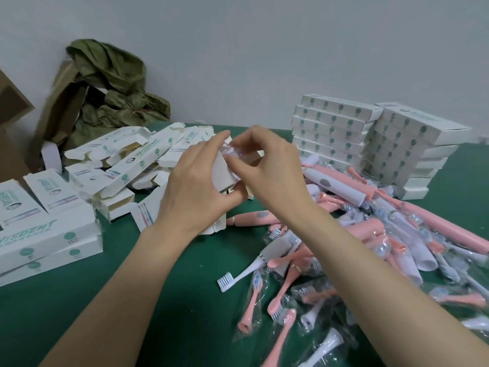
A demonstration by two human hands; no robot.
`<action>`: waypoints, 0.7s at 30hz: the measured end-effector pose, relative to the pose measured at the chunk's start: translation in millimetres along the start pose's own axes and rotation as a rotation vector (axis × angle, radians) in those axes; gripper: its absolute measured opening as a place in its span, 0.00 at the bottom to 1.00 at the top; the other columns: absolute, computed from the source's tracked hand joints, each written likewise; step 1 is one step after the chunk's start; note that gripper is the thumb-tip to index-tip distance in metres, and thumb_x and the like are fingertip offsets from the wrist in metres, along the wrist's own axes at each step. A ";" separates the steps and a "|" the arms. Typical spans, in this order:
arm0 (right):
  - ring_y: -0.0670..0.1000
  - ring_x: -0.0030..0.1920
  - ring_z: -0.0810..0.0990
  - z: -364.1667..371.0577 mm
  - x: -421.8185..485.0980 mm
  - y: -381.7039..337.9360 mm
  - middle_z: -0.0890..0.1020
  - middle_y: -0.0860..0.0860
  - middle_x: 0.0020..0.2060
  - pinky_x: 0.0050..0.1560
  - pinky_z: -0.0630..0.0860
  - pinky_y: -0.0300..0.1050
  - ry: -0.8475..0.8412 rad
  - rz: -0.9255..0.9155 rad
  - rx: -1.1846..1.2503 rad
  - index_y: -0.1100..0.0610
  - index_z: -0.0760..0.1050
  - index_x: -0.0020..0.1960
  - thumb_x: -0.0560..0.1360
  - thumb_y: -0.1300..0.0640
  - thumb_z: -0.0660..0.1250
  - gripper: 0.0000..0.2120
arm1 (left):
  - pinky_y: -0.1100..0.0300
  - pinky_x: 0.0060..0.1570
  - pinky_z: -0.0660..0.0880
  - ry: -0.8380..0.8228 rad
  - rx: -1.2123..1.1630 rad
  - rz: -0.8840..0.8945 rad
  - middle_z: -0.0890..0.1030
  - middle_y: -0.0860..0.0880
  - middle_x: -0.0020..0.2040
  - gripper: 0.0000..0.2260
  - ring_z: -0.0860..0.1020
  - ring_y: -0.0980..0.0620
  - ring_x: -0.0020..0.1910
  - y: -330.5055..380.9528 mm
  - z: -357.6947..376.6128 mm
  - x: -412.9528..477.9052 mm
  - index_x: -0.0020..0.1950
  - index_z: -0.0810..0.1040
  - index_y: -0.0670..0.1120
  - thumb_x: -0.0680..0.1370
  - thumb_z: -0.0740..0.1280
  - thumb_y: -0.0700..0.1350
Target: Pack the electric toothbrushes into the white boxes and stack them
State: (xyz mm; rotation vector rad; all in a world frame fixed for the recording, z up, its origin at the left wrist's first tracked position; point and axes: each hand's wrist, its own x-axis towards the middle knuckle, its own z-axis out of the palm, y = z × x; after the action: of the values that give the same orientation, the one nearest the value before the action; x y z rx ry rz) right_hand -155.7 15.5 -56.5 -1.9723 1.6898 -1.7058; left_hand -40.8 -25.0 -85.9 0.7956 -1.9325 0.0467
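My left hand [195,181] grips an open white box [223,172] held up above the green table [132,300]. My right hand [267,168] pinches a clear plastic-wrapped piece [232,152] at the box's top opening. A pink toothbrush handle [254,218] lies on the table just under my hands. To the right sprawls a pile of pink and white toothbrush handles and bagged brush heads [370,247]. Two stacks of closed white boxes [370,139] stand at the back right.
Loose open white boxes [127,160] lie heaped at the left, with more closed ones [45,234] at the near left edge. A brown carton with crumpled green paper [105,88] stands against the wall at the back left.
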 end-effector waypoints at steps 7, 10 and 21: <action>0.42 0.38 0.73 -20.1 8.9 0.0 0.74 0.43 0.38 0.47 0.71 0.35 -0.040 -0.027 -0.021 0.56 0.82 0.45 0.73 0.62 0.68 0.05 | 0.62 0.53 0.67 0.011 0.026 0.022 0.79 0.43 0.53 0.30 0.73 0.49 0.53 -3.2 1.4 -0.3 0.66 0.72 0.39 0.67 0.64 0.53; 0.46 0.42 0.68 -17.9 6.3 1.2 0.70 0.48 0.39 0.42 0.64 0.32 -0.336 -0.124 -0.199 0.58 0.83 0.49 0.74 0.66 0.66 0.09 | 0.61 0.53 0.67 0.006 0.032 0.034 0.80 0.43 0.54 0.30 0.73 0.49 0.53 -2.8 5.7 -1.8 0.66 0.72 0.39 0.67 0.63 0.53; 0.40 0.31 0.76 -97.2 3.3 24.4 0.83 0.47 0.33 0.35 0.72 0.31 -0.882 0.141 -0.280 0.55 0.81 0.41 0.69 0.59 0.73 0.02 | 0.60 0.54 0.66 -0.042 0.051 0.017 0.78 0.44 0.56 0.33 0.72 0.48 0.55 -5.4 7.2 -2.4 0.69 0.69 0.42 0.67 0.63 0.56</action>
State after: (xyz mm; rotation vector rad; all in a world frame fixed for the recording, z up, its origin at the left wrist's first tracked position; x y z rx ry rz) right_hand -242.2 59.1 -30.8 -2.1407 1.6651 -0.4072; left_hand -42.8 -30.7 -93.0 0.8205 -1.9846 0.0907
